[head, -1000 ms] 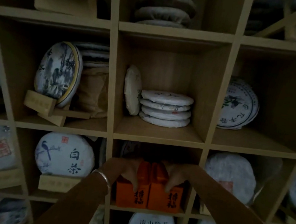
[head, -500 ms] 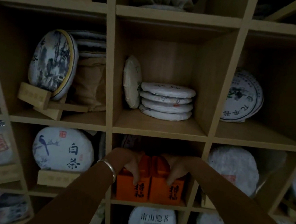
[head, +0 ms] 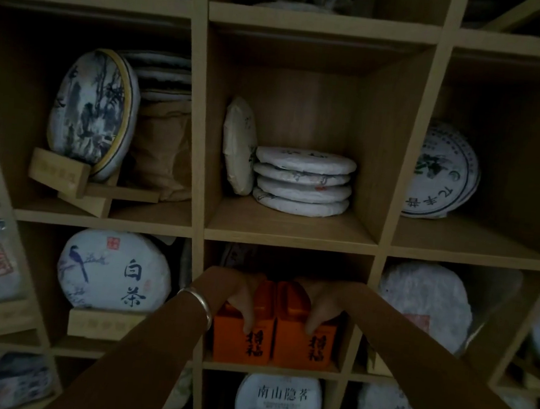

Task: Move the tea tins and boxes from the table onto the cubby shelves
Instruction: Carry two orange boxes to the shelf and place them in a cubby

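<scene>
Two orange tea boxes with black characters stand side by side in the lower middle cubby of the wooden cubby shelf (head: 291,241). My left hand (head: 235,295) lies over the top of the left orange box (head: 234,340), fingers curled down its front. My right hand (head: 319,304) grips the right orange box (head: 305,349) the same way. Both boxes rest on the cubby floor and touch each other. A silver bangle (head: 196,303) sits on my left wrist.
Round paper-wrapped tea cakes fill the neighbouring cubbies: a stack (head: 302,181) in the middle cubby above, a bird-print cake (head: 114,273) on a wooden stand at left, a landscape cake (head: 92,109) upper left, a white cake (head: 424,304) at right. The light is dim.
The view has shifted slightly, so the shelves sit a little lower in the frame. Both hands stay on the two orange boxes in the same cubby.
</scene>
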{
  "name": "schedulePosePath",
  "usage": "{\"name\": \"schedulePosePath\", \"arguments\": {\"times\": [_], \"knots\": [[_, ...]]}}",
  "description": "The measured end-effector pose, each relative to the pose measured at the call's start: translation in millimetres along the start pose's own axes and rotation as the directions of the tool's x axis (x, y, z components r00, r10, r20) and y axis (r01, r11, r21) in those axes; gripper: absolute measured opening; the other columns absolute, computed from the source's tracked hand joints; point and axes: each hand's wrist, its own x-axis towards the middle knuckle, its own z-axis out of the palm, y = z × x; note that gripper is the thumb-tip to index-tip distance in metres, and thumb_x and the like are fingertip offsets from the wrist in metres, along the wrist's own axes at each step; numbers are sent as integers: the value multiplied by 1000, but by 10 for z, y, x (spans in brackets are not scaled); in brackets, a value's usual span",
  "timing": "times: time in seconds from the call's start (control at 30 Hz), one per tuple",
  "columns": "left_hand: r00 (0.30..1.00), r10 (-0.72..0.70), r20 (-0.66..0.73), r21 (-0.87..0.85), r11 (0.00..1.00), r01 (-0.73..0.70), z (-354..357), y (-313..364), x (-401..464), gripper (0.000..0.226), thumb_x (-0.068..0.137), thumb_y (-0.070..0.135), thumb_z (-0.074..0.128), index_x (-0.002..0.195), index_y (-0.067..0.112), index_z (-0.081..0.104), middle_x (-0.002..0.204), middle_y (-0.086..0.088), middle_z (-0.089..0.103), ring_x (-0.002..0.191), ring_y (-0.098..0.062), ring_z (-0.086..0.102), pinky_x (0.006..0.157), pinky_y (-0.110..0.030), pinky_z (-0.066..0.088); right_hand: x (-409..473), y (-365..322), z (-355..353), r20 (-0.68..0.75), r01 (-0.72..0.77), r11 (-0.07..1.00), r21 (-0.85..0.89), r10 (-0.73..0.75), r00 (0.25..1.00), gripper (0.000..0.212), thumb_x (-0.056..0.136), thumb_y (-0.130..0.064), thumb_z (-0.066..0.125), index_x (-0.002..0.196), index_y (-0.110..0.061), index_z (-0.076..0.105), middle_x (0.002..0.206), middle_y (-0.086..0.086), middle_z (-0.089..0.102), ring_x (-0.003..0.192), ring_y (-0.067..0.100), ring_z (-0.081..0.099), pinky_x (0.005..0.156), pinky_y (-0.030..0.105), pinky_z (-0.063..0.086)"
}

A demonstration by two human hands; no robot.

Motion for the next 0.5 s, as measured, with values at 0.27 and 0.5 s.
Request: {"name": "schedulePosePath", "arguments": {"times": [0.27,0.5], "knots": [[1000,-20,14,11,1000,20,7,-11,57,120,62,36,85,151,33,5,153,-7,31,134,-29,38,103,-45,45,21,-2,6,-20,-12,998,-59,11,1000,116,60,-44,83,149,-33,10,156,3,23,141,27,25,109,41,32],[999,-36,32,78,996,33,4,54,59,131,64,46,82,151,28,-14,161,-7,11,144,-29,22,109,-41,38,-51,-68,-38,-8,-43,995,-93,42,999,129,58,-50,85,152,-28,-1,159,4,14,144,27,18,112,41,27]]}}
